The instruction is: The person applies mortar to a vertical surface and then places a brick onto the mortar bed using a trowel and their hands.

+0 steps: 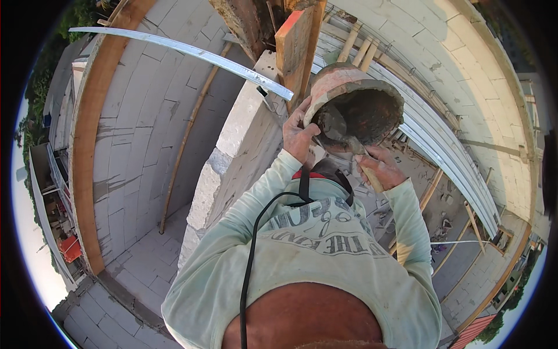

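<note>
A mortar-crusted bucket (390,96) is tipped so that its mouth faces me, with grey mortar stuck to its inner wall. My left hand (299,131) is closed on the left side of its rim, thumb over the edge. In my right hand (383,167) is a trowel (372,177), gripped by its pale handle. The trowel's mortar-smeared blade reaches inside the bucket, toward the lower left of the inner wall. Whether the blade touches that wall I cannot tell. Close by my left hand stands the broken-edged top of a white block wall (235,131).
Upright wooden boards (294,49) rise just beyond the bucket. A shiny metal strip (192,52) juts leftward across the block wall. Long metal profiles (450,160) lie to the right, above a debris-strewn floor (401,198) far below. A black cable (254,244) hangs down my front.
</note>
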`<state>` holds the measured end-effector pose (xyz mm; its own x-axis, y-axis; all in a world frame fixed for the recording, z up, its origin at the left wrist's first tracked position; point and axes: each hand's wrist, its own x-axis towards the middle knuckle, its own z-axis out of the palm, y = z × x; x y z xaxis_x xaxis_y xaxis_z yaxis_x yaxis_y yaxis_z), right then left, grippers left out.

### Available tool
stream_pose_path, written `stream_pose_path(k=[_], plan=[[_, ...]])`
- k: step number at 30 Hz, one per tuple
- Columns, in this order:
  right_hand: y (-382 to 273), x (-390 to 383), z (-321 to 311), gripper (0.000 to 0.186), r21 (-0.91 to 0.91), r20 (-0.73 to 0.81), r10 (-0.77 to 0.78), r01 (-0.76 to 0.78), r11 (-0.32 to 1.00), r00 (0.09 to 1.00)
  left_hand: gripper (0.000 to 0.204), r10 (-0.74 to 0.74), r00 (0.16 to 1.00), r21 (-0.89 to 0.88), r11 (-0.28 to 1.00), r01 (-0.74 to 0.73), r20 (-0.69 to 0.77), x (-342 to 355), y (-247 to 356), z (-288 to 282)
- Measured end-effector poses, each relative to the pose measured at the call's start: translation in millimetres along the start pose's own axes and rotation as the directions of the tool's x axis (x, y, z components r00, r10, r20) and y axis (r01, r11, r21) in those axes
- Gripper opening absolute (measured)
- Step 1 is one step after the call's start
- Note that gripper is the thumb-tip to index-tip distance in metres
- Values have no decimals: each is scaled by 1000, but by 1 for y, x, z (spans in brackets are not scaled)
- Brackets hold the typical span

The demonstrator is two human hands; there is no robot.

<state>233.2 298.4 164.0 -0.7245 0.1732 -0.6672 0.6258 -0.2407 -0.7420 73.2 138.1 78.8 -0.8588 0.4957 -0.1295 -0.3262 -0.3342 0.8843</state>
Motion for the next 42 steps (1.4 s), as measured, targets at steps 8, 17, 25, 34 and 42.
stream_pose_path(k=[8,17,25,34,42], plan=[[-57,-62,-26,25,-305,-114,-122,82,949,986,17,-377,914,-147,923,356,-150,2,9,-13],[-181,-31,11,34,-670,-328,-825,503,546,459,15,-230,964,-165,964,208,-132,-9,-23,-32],[-169,127,40,43,-958,-77,-936,233,164,344,22,-364,913,-142,929,342,-181,-15,-8,-29],[-271,59,31,44,-898,203,-783,-207,-388,588,18,-250,944,-95,967,235,-215,-13,-18,-41],[-331,112,111,20,-559,446,-498,-203,-804,744,15,-199,950,-27,980,199,-241,-26,-17,-43]])
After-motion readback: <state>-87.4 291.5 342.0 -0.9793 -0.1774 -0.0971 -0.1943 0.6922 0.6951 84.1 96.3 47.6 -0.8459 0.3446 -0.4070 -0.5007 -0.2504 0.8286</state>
